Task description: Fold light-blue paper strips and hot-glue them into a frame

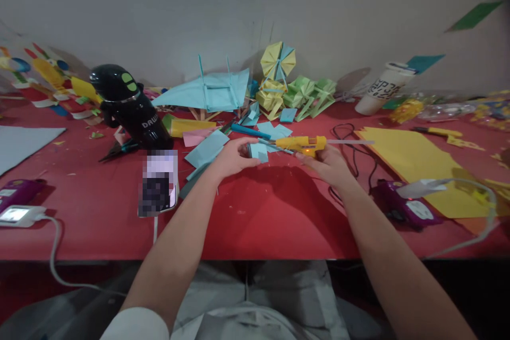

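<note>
My right hand [324, 163] is closed around a yellow hot glue gun [300, 143], with a clear glue stick [350, 142] poking out of its back end. The gun lies sideways, its nozzle toward the left. An orange light shows on its body. My left hand [235, 158] is closed on a small folded light-blue paper piece [258, 152], close to the nozzle. Whether the nozzle touches the paper I cannot tell. Just behind the hands lie a rolled blue paper tube [251, 131] and loose blue paper squares [209, 147].
Folded yellow-and-green paper models [278, 61] and a blue paper structure [215, 90] stand along the wall. A black bottle [133, 111] and a phone [157, 183] are at left. At right are yellow sheets [414, 164], a purple box [406, 204], a cable and a white cup [384, 87].
</note>
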